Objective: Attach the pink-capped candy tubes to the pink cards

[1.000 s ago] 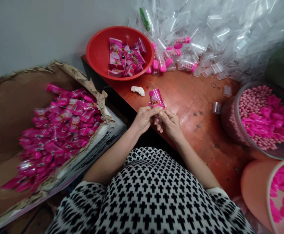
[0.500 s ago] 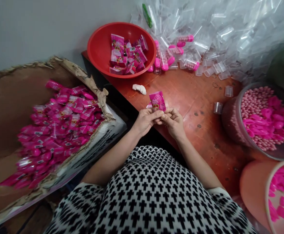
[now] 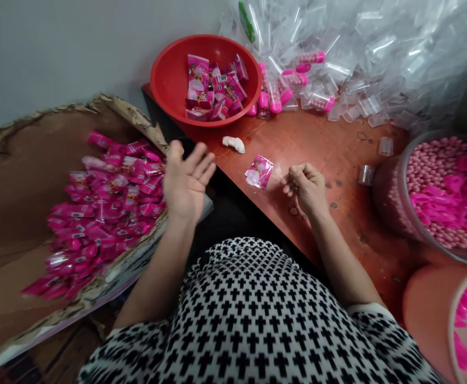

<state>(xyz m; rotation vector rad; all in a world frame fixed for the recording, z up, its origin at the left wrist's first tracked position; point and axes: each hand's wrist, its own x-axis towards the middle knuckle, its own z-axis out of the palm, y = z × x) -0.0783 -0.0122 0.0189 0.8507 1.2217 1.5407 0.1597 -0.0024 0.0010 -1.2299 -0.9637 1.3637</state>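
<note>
My left hand [image 3: 185, 184] is open, palm up and fingers spread, beside the right edge of a torn cardboard box [image 3: 9, 234]. Inside the box is a heap of filled pink packets [image 3: 105, 213]; one pink item [image 3: 97, 163] at the top of the heap looks blurred. Over the table, my right hand [image 3: 308, 188] has its fingers curled, thumb against the index finger; whatever it may hold is hidden. To its left, a flat pink printed sachet [image 3: 259, 172] lies on the table, possibly with another under it.
A red bowl [image 3: 159, 80] of pink packets stands at the back. Behind the orange table [image 3: 329, 160] rise piled clear plastic tubes [image 3: 377, 48], several bead-filled. At right are a tub [image 3: 389, 213] of pink beads and a peach bucket [image 3: 425, 314]. A white lump [image 3: 234, 143] lies near the bowl.
My hands have parted: the left moved left to the box and opened, the right moved right. The packet they held is out of both hands; a blurred pink item now shows over the heap.
</note>
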